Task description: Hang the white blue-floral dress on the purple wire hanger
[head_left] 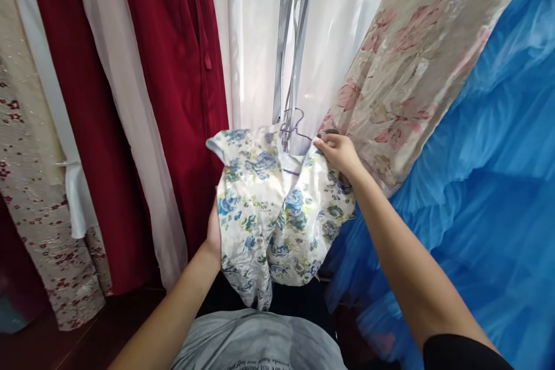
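Observation:
A short white blouse (251, 202) with blue and green flowers is held up in front of me on a thin purple hanger (296, 121). My right hand (340, 153) pinches its right shoulder between thumb and fingers. At the blouse's left side, my left hand (214, 231) holds the fabric from behind, with most of its fingers hidden by the cloth. The hanger's hook sticks up above the neckline, and its bar shows inside the neck opening. The lower edge of the blouse hangs in folds over my lap.
Long dark red dresses (173, 69), a pale pink one (130, 87) and a beige floral one (26, 127) hang at left. White cloth (255, 29) with grey ribbons (299, 23) hangs behind. A beige-pink floral dress (403, 69) and ruffled blue tulle (489, 185) hang close by my right arm.

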{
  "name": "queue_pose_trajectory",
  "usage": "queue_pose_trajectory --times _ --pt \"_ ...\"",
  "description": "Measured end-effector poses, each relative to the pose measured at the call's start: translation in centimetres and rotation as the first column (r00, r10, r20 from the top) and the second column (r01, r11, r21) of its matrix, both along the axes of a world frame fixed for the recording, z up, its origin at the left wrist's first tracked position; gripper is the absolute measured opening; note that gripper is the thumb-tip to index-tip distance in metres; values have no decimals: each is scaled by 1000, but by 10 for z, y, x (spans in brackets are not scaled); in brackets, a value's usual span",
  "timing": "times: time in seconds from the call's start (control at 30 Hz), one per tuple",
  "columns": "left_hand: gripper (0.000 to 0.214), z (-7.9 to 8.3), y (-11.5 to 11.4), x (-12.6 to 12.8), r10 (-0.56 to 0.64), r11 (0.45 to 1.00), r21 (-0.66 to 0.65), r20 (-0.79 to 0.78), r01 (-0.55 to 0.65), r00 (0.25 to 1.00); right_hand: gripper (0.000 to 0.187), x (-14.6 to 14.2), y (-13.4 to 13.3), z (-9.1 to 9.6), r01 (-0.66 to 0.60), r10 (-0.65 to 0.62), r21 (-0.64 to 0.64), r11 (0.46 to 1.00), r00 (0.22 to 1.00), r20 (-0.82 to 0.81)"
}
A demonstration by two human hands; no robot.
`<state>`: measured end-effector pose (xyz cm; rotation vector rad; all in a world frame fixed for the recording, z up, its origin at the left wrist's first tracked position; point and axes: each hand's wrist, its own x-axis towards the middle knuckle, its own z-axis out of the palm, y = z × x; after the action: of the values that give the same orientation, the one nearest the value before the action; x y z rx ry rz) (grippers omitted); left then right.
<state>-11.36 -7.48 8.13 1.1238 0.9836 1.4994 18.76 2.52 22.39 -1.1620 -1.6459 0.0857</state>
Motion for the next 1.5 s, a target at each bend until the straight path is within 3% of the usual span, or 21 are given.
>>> queue_pose_trajectory --times 0.13,0.2,0.27,0.37,0.43,0.5,0.53,0.57,0.63,0.7,0.77,0.83,0.9,0.97,1.03,1.1,1.17,1.23,1.37,1.43,1.5 --pt "95 -5 -28 0 5 1000 -16 197 -2 980 34 -13 -8 8 -186 203 -142 972 972 119" --pt "86 -22 -34 5 -21 998 -50 193 31 981 29 -13 -18 5 -165 193 -163 973 965 178" --pt "80 -45 -35 15 4 995 -97 164 12 986 21 -12 -32 -7 -96 110 -76 992 974 197" --pt "71 -76 -36 36 83 988 -144 175 -58 981 23 -20 -61 -51 -44 43 149 988 999 11" --pt "64 -89 -37 47 89 986 -154 196 -60 977 25 -33 -83 -96 -24 62 152 988 967 -247" --pt "60 -94 -39 53 72 988 -144 190 -45 979 36 -51 -103 -144 -168 121 -80 983 904 -409" --pt "60 -94 -39 53 57 991 -132 181 -33 982 42 -61 -109 -165 -291 172 -233 928 889 -425" --pt "60 -93 -40 53 46 992 -120 173 -26 984 47 -70 -113 -183 -439 284 -371 818 870 -404" --pt "62 -89 -40 51 33 994 -104 162 -16 986 55 -85 -115 -207 -538 391 -461 706 838 -381" --pt "63 -86 -39 46 15 995 -95 155 -1 988 58 -93 -113 -215 -538 406 -442 718 839 -362" --pt "62 -85 -37 41 -12 996 -88 121 23 993 58 -92 -111 -213 -528 390 -407 746 841 -375" --pt "58 -89 -35 36 5 997 -72 26 -3 1000 55 -84 -115 -207 -561 398 -396 727 814 -423" --pt "56 -95 -33 34 147 989 -4 -133 -149 980 53 -73 -121 -201 -605 391 -390 694 772 -502" --pt "58 -100 -33 37 425 905 168 -275 -392 863 52 -63 -129 -194 -646 365 -388 657 723 -586" --pt "62 -103 -36 48 614 780 384 -313 -494 725 52 -58 -135 -189 -683 343 -393 616 681 -647" --pt "55 -101 -39 65 529 809 493 -369 -321 764 50 -56 -140 -185 -716 352 -416 561 661 -663" --pt "33 -96 -39 81 264 890 456 -468 -25 844 47 -57 -143 -183 -717 362 -445 537 672 -646" --pt "9 -90 -36 92 98 909 393 -532 143 841 45 -57 -142 -182 -686 341 -475 551 705 -622" --pt "10 -84 -26 93 72 892 387 -633 233 771 39 -52 -116 -158 -638 281 -459 618 725 -629" --pt "8 -83 -24 89 21 898 337 -675 283 737 36 -49 -85 -128 -652 268 -400 644 682 -681" --pt "10 -82 -24 88 -19 909 277 -718 311 696 31 -49 -48 -89 -694 233 -374 615 613 -755"
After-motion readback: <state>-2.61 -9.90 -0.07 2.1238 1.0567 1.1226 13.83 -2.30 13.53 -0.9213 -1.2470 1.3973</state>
